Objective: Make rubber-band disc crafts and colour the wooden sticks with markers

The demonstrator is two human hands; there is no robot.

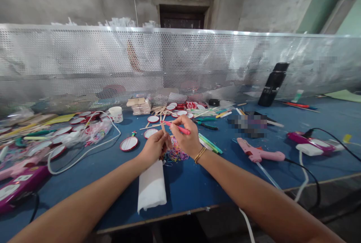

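Observation:
My left hand [154, 147] is closed in a pinch on a thin wooden stick [164, 127] that stands upright above the blue table [194, 183]. My right hand [187, 137], with a gold bracelet at the wrist, grips a red pen [177, 128] whose tip meets the top of the stick. Under both hands lies a heap of small colourful rubber bands [175, 154]. A folded white cloth [151, 186] lies below my left wrist.
A pink glue gun [258, 154] with its cable lies to the right, round red-rimmed discs [129, 143] and loose sticks to the left and behind. A perforated metal screen [180, 62] closes the back. A black bottle [273, 84] leans there. Purple power strips [310, 142] sit at both sides.

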